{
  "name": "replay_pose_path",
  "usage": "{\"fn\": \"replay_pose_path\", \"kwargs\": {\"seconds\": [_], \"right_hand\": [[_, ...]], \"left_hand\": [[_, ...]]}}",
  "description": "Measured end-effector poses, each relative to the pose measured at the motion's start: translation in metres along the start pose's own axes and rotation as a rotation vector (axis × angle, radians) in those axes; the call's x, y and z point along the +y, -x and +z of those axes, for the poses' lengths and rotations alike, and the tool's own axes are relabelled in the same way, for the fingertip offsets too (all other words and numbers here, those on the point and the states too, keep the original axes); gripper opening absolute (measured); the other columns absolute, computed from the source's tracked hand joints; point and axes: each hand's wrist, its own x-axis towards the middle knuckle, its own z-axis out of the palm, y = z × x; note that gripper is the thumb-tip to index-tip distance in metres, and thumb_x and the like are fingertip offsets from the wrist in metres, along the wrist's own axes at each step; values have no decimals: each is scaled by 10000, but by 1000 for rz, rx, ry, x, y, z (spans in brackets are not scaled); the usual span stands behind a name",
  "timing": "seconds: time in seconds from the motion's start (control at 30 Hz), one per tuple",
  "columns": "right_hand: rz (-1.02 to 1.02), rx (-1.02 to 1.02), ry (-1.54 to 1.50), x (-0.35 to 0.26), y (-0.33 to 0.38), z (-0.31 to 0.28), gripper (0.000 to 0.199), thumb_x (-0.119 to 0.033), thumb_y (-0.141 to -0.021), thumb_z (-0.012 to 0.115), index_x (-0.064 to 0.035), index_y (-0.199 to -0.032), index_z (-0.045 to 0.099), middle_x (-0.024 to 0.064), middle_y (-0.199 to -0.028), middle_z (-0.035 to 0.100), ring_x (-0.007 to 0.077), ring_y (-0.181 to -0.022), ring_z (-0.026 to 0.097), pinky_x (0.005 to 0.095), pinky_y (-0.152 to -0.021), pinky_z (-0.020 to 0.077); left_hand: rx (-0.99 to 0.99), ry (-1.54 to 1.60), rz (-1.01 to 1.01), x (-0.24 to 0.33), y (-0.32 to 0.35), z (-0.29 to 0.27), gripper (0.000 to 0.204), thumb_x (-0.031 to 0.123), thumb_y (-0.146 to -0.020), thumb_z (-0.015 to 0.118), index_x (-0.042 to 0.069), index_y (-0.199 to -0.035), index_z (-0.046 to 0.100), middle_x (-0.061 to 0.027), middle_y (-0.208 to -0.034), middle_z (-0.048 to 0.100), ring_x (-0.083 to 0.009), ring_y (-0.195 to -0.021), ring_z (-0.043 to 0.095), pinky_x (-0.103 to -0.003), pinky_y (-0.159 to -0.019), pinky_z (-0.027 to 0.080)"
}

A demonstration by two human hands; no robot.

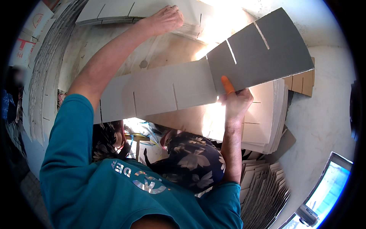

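Note:
My right hand (235, 102) grips a long slotted cardboard strip (167, 91) near its middle, thumb on the front face. The strip runs from lower left to upper right, and its right end (263, 49) looks dark grey in shadow. It has several narrow slits cut in from one edge. My left arm reaches far forward. My left hand (167, 18) has its fingers curled on the edge of a pale cardboard sheet (114, 11) on a stack at the far side.
A thick stack of slotted cardboard sheets (267, 126) lies under the strip at the right. Fanned cardboard pieces (263, 191) lie at lower right, and another leaning stack (42, 76) at the left. Floral-print fabric (190, 160) covers my lap. A bright window (329, 187) is at lower right.

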Motion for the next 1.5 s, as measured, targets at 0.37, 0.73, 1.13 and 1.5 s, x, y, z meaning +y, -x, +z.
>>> {"fn": "replay_pose_path", "kwargs": {"seconds": [0.37, 0.73, 1.13, 1.5], "right_hand": [[14, -17, 1, -1, 3, -1, 106, 41, -828, 583, 73, -904, 649, 90, -606, 631, 96, -395, 526, 216, -337, 363], [-4, -29, 21, 4, 4, -3, 191, 114, -781, 524, 72, -911, 658, 71, -532, 597, 86, -412, 521, 216, -372, 383], [-87, -30, 6, -8, 2, -13, 235, 60, -788, 582, 97, -1019, 604, 104, -747, 645, 95, -518, 572, 221, -424, 445], [-253, 238, -65, -26, 8, -23, 133, 83, -819, 593, 20, -932, 624, 35, -695, 619, 52, -506, 517, 192, -434, 378]], "left_hand": [[468, 493, 115, 13, 3, 6, 322, -1, -773, 560, 16, -1093, 522, -83, -912, 523, -238, -890, 534, -356, -693, 519], [738, 199, 209, 58, 22, -53, 388, -15, -686, 600, -105, -1062, 573, -54, -821, 496, -165, -809, 523, -251, -548, 511], [837, 75, 444, 88, 49, -82, 270, 65, -579, 649, -113, -782, 647, -121, -834, 552, -173, -756, 511, -244, -484, 468], [785, 688, 369, 129, 76, -106, 371, 161, -644, 733, -19, -953, 636, -94, -770, 571, -209, -748, 557, -298, -532, 477]]}}
